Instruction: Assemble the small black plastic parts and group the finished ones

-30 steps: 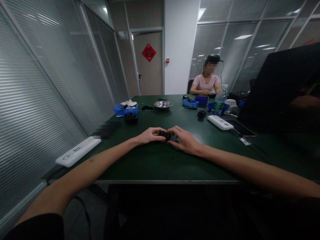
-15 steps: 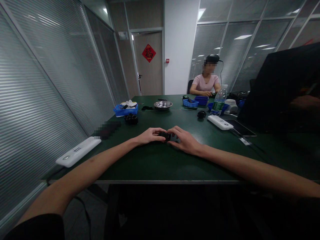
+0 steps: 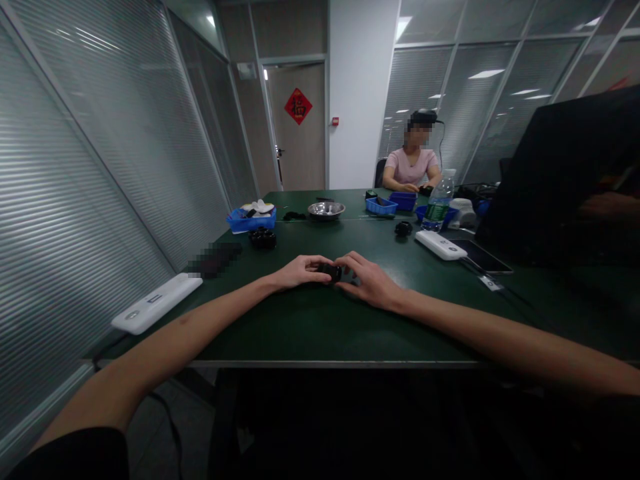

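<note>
A small black rounded part (image 3: 330,271) lies between my hands, low over the green table (image 3: 300,333); its exact kind is too dark to make out. From its left side my left hand (image 3: 303,271) grips it between thumb and fingers. My right hand (image 3: 367,280) curls around its right end, thumb below and fingertips above, closed on the same part. Beyond the hands stands a shiny metal bowl (image 3: 326,211) with small light pieces inside.
Black parts (image 3: 263,238) sit by a blue tray (image 3: 251,220) at left; another black part (image 3: 403,229) is at right. White power banks (image 3: 157,303) flank my arms. A bottle (image 3: 438,203), a phone (image 3: 485,257) and a dark monitor (image 3: 560,173) stand right. A person (image 3: 413,163) sits opposite.
My hands and the black part stay almost exactly where they were. Across the table, the seated person's arms have shifted slightly.
</note>
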A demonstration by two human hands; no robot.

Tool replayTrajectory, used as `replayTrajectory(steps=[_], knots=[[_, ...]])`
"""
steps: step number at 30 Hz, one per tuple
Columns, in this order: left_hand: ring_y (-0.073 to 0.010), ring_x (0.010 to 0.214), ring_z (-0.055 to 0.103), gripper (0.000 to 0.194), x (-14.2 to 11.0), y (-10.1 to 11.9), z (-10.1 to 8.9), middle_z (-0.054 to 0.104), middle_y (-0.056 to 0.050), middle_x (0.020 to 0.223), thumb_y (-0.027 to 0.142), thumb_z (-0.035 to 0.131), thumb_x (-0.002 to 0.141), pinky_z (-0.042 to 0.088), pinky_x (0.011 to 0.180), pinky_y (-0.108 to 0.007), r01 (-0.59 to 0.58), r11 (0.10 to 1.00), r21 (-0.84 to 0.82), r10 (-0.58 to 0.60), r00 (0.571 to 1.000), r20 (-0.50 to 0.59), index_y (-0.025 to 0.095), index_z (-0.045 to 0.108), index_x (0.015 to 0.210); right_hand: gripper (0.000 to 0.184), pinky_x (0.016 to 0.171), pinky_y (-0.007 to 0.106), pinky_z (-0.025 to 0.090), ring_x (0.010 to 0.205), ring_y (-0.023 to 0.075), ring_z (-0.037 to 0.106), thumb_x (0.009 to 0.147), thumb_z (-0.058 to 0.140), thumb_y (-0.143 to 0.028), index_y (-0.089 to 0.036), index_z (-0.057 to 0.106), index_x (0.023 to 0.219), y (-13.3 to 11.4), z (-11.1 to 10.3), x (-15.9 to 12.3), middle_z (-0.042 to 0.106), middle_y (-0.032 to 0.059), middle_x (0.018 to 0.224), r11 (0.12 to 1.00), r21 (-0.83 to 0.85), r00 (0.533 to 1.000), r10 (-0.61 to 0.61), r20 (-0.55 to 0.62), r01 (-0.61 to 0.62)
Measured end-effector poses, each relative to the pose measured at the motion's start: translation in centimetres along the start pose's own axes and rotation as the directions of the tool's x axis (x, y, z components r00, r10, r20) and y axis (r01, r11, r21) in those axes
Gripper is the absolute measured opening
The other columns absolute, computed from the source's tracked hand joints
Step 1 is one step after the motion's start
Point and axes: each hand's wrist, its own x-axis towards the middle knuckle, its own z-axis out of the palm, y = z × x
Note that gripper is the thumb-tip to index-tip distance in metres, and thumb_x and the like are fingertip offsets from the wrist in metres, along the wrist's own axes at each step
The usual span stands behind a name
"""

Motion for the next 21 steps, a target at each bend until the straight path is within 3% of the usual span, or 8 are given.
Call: replayTrajectory(steps=[5,15,21], knots=[[-0.0234,0.115,0.067,0.051,0.04,-0.01,-0.01,0.068,-0.011,0.129,0.032,0.081,0.081,0.045,0.110,-0.045,-0.008,1.000,-0.009,0.009,1.000,0.012,0.017,0.065,0.128,0.042,0.084,0.041,0.057,0.099,0.0248,0.064,0.096,0.067,-0.040,-0.022,0.052,0.131,-0.07,0.13,0.03,0.062,0.0094,0.118,0.999,0.007,0.999,0.042,-0.002,-0.042],[-0.0241,0.117,0.066,0.052,-0.04,0.07,0.05,0.068,-0.011,0.129,0.031,0.082,0.080,0.045,0.110,-0.045,0.009,1.000,0.013,-0.009,1.000,-0.002,0.016,0.065,0.127,0.038,0.084,0.040,0.057,0.098,0.0236,0.063,0.095,0.068,-0.031,-0.024,0.053,0.129,0.12,0.18,0.04,0.059,0.0085,0.117,1.000,0.009,1.000,-0.011,-0.018,0.011],[-0.0246,0.118,0.066,0.050,-0.09,0.20,0.04,0.068,-0.011,0.130,0.032,0.081,0.081,0.045,0.110,-0.046,-0.006,1.000,-0.003,0.006,1.000,0.012,0.017,0.066,0.127,0.036,0.084,0.042,0.056,0.097,0.0249,0.064,0.096,0.067,-0.039,-0.023,0.054,0.127,0.08,0.26,0.07,0.063,0.0084,0.112,1.000,-0.009,0.999,0.018,-0.029,-0.019]])
